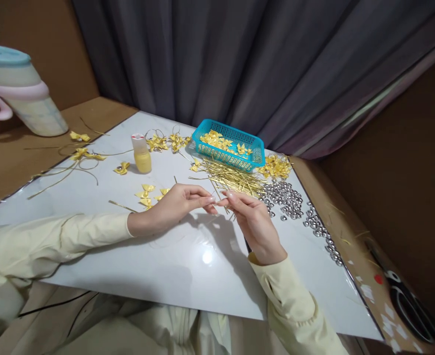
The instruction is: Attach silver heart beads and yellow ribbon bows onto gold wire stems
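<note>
One gold strand (216,189) is seen slanted between the left hand (178,204) and right hand (256,223), far end leaning leftward, nearer the right fingertips, both grips narrowed, though whether either is closed on it cannot be told.

Basket (225,159) near table's (147,276) far edge, bows (214,141) in it, wires (235,178) just before it. Bottle (142,161) left of basket; tumbler (36,116) toward far left corner. Beads (291,201) toward right edge; scissors (397,282) near right corner.
</note>
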`<act>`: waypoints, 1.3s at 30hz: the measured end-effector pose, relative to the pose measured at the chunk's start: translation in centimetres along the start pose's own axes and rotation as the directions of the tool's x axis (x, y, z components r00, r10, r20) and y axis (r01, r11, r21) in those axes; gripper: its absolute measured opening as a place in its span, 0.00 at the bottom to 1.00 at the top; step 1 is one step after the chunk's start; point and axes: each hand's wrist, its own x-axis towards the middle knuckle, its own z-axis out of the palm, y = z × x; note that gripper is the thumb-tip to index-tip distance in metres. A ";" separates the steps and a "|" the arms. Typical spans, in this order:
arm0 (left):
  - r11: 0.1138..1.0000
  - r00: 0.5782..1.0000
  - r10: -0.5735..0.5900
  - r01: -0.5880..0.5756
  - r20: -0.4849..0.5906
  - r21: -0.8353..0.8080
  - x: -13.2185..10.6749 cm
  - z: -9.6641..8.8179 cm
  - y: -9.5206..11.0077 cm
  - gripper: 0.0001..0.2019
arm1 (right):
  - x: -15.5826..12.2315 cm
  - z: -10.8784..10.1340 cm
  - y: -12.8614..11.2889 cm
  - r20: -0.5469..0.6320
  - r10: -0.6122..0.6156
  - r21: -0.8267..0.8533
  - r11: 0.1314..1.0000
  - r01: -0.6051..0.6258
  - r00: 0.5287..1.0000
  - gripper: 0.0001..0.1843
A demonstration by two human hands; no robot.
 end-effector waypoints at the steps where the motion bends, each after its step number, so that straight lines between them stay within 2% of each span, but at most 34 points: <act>1: 1.000 1.000 0.004 -0.003 0.025 0.000 0.0 -0.1 0.1 0.09 | -0.1 -0.1 -0.1 0.055 0.017 -0.019 1.000 -0.016 0.998 0.07; 4: 0.999 0.995 -0.001 -0.003 0.100 0.036 0.0 -0.3 0.4 0.09 | -0.3 -0.1 -0.7 0.194 0.087 -0.007 0.996 -0.087 0.977 0.09; 6: 0.997 0.990 -0.025 0.014 0.139 0.080 -0.1 -0.3 0.7 0.10 | -0.5 0.0 -1.1 0.232 0.111 -0.005 0.994 -0.113 0.966 0.11; 11: 0.985 0.986 -0.066 0.040 0.155 0.166 -0.2 -0.4 1.4 0.09 | -0.7 -0.3 -1.5 0.235 0.118 -0.078 0.992 -0.102 0.965 0.10; 16: 0.982 0.981 -0.080 0.048 0.174 0.181 -0.3 -0.4 1.8 0.09 | -1.0 -0.6 -1.6 0.256 0.061 -0.109 0.994 -0.034 0.965 0.05; 21: 0.984 0.975 -0.061 0.022 0.215 0.178 -0.3 -0.4 1.9 0.10 | -1.3 -0.4 -1.5 0.249 0.029 -0.084 0.996 -0.009 0.968 0.04; 28: 0.968 0.975 -0.022 -0.034 0.219 0.248 -0.5 -0.4 1.9 0.11 | -1.4 0.0 -0.9 0.273 0.031 -0.023 0.999 -0.026 0.961 0.06; 39: 0.942 0.990 0.029 -0.072 0.134 0.328 -0.8 -0.1 2.1 0.09 | -1.6 0.3 -1.1 0.260 0.045 -0.010 0.999 -0.044 0.965 0.08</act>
